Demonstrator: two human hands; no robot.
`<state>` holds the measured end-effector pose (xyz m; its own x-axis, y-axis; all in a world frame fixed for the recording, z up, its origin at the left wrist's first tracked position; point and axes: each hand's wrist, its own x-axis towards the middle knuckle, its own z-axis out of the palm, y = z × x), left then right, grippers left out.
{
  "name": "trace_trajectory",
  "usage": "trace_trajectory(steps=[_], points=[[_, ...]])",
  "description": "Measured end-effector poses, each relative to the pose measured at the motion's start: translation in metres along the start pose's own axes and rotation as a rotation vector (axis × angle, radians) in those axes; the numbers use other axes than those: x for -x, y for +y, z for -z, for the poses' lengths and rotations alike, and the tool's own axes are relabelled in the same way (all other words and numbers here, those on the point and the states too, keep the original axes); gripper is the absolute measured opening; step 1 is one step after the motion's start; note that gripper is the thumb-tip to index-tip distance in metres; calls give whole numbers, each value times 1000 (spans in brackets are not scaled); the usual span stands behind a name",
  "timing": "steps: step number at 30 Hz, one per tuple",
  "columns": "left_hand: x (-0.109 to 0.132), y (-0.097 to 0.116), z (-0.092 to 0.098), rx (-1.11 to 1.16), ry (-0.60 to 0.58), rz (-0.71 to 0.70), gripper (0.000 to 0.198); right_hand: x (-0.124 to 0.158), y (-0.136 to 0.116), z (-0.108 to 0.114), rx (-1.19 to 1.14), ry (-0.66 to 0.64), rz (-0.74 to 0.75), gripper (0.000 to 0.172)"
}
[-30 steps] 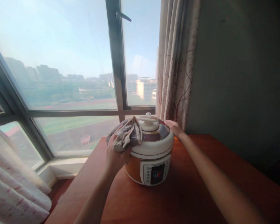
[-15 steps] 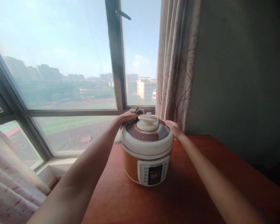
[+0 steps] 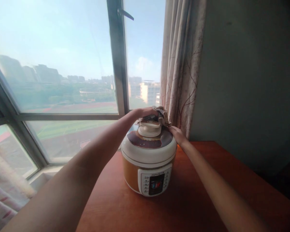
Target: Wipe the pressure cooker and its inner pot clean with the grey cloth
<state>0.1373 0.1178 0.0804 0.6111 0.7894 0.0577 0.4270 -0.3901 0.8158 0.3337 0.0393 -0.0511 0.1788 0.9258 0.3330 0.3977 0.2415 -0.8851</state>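
Fingers of the left hand [image 3: 147, 112] are closed tightly around a crumpled grey-brown cloth [image 3: 162, 116]. The cloth is held against the top of a round electric pressure cooker with an orange body and a cream lid [image 3: 148, 154], just behind the lid's cream knob handle [image 3: 149, 129]. The right hand [image 3: 177, 135] is laid open against the right rear rim of the lid, with nothing grasped in it. The cooker is stood upright on a reddish-brown wooden table [image 3: 198, 196], toward its far edge, with its white control panel [image 3: 156, 183] turned toward the camera. A pale curtain patterned with brown branches [image 3: 181, 64] is hung just behind the cooker, beside a dark-framed window [image 3: 117, 64]. A dark grey wall [image 3: 244, 80] is seen to the right. Both forearms are stretched out over the table.
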Motion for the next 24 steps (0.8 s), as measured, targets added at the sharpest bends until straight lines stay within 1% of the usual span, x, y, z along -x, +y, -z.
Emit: trace_trajectory(steps=[4, 6, 9, 11, 13, 15, 17, 20, 24], points=[[4, 13, -1, -82, -64, -39, 16, 0, -1, 3, 18, -4, -19, 39], [7, 16, 0, -139, -91, -35, 17, 1, -2, 4, 27, -2, -25, 38], [12, 16, 3, -163, -72, -36, 18, 1, -3, 5, 37, -3, -28, 35], [16, 9, 8, -125, -10, -73, 20, 1, -3, 4, 41, -2, -25, 35], [23, -3, 13, -38, 52, -132, 25, 1, -3, 3, 40, -1, -20, 35], [32, -15, 19, 63, 96, -201, 31, 1, -2, 2, 36, -1, -15, 36], [44, -25, 22, 118, 131, -248, 36, 1, -1, 1, 31, -1, -13, 37], [63, -32, 23, 75, 238, -229, 37, 1, -1, 0, 27, 4, -10, 37], [86, -39, 29, -135, 381, -151, 37, 1, 0, -1, 32, 4, -5, 36]])
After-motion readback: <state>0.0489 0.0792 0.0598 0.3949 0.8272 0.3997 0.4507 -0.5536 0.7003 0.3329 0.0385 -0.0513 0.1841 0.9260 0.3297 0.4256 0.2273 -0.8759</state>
